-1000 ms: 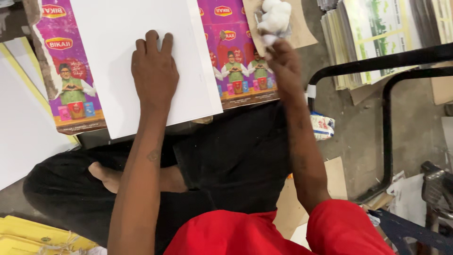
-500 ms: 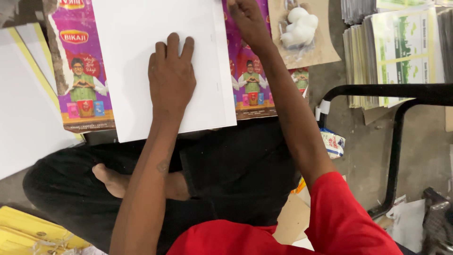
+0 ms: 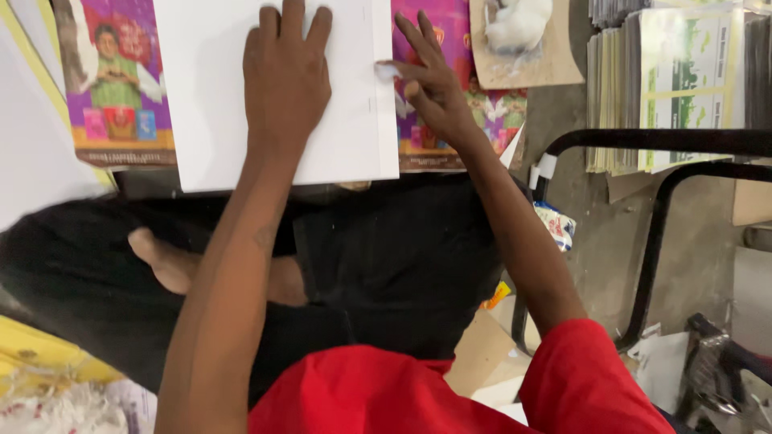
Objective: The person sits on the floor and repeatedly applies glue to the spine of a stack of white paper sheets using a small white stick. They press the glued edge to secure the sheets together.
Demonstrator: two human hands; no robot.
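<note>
Far left there's a blurry white sheet (image 3: pixel 32 161) cutting across the edge, with yellow sheets (image 3: pixel 40 354) lower down by the person's knee. Next over is a purple printed sheet (image 3: pixel 112 80) with a picture of a figure in green, lying flat, and half of it is buried under the big white card (image 3: pixel 209 104) that sits on top, in the middle of the view.

The left hand (image 3: pixel 285 76) is planted flat on that white card, palm down, fingers together and stretched out, pressing rather than gripping. Below it you get the black trousers (image 3: pixel 386 257) and a bare foot (image 3: pixel 161 261) tucked in, so the person is sitting cross-legged with the work in front of the legs.

The right hand (image 3: pixel 430 84) is just off the card's right edge, over the purple print that shows again on that side. Its fingers are spread apart, and the thumb and forefinger meet at a small white bit (image 3: pixel 388 71) right at the card's edge; can't tell what it is.

Further right: a brown card (image 3: pixel 555 64) with a white wad (image 3: pixel 515 28) on it, then a stack of green and white printed sheets (image 3: pixel 675 80) on the floor, and a black metal frame (image 3: pixel 659 209) crossing in front of that stack.
</note>
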